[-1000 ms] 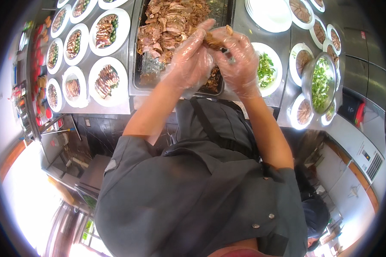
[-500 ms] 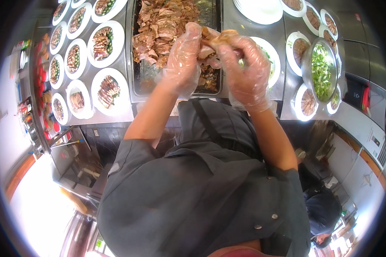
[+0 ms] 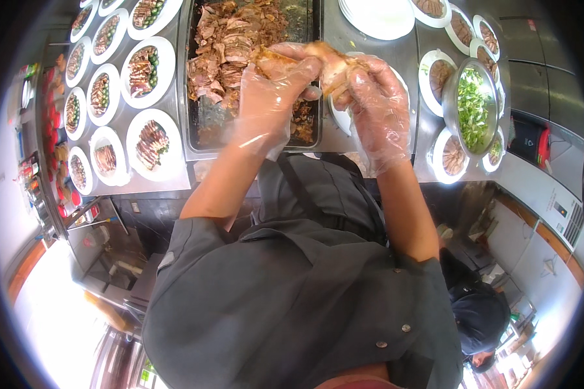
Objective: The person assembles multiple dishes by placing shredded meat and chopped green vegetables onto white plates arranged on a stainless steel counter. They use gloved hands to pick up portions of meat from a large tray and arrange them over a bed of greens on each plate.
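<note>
Both my hands wear clear plastic gloves and grip one piece of cooked meat (image 3: 329, 63) with browned skin, stretched between them. My left hand (image 3: 272, 87) is closed around its left part, over the right side of a metal tray (image 3: 318, 123). My right hand (image 3: 377, 97) pinches the right end, above a white plate (image 3: 341, 117) that it mostly hides. Sliced brown meat (image 3: 233, 48) is heaped in the tray, with small scraps near its front edge.
White plates of sliced meat with greens (image 3: 148, 71) stand in rows at the left. A stack of white plates (image 3: 377, 16) is at the back. At the right, a metal bowl of chopped greens (image 3: 475, 107) rests over several meat plates. Another person (image 3: 480, 318) is behind me at lower right.
My hands have moved apart, and the piece of meat now spans the gap between them. The left hand has turned, its thumb now on top. The whole view has shifted slightly.
</note>
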A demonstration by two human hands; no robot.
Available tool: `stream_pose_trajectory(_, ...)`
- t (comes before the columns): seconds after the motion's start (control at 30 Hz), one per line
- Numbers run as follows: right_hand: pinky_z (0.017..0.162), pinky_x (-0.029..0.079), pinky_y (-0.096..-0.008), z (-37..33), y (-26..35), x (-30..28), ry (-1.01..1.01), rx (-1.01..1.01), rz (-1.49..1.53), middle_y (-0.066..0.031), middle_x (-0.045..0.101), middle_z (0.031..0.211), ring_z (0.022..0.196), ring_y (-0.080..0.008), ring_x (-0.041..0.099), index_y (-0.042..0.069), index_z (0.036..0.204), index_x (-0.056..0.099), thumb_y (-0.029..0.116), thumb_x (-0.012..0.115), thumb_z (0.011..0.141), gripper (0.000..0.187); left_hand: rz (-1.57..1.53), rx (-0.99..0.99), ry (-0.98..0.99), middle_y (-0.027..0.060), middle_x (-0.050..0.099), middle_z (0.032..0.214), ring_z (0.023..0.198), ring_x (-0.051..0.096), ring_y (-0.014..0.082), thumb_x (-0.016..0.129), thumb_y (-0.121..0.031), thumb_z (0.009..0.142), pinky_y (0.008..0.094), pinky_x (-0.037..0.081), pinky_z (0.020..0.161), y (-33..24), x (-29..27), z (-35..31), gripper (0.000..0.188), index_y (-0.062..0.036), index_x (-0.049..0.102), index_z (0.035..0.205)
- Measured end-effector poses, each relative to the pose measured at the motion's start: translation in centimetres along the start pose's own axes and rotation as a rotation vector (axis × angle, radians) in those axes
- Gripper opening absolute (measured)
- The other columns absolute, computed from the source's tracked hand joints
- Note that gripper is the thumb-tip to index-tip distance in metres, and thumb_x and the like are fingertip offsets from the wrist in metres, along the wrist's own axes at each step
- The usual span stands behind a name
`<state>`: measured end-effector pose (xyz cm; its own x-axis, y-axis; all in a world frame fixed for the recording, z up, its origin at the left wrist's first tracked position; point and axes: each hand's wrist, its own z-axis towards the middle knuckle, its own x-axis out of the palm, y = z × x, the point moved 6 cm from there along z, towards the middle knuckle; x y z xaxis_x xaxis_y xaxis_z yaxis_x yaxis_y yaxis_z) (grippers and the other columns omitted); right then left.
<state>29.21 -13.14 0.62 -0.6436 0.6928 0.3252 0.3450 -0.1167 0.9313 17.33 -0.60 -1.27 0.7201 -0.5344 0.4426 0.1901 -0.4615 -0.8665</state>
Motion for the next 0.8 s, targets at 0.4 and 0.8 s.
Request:
stream_pose_trajectory(0.4,0.083,0.059,-0.0291,1.3,-0.9,-0.5,0.1,-0.107,-0.243,-0.0079,0.075,0.102,0.093,-0.0146,0.072,0.002,0.106,0.075,0.005,0.089,0.088,0.023,-0.187,-0.17,0.068,0.0166,0.077,0.117,0.105,0.077,0.0198,0.077,-0.015,0.103,0.0319,0.065,0.093,1.2,-0.8,0.4,0.038,0.0123,0.07,0.127)
stream_pose_trajectory(0.8,0.084,0.059,-0.0286,0.7,0.1,0.2,0.028,0.09,-0.109,-0.0066,0.075,0.106,0.092,-0.0143,0.073,-0.001,0.111,0.074,0.002,0.084,0.094,0.02,-0.191,-0.177,0.029,0.0133,0.077,0.112,0.101,0.078,0.0211,0.081,-0.017,0.1,0.0308,0.064,0.091,0.5,-1.1,0.7,0.033,0.0073,0.071,0.121)
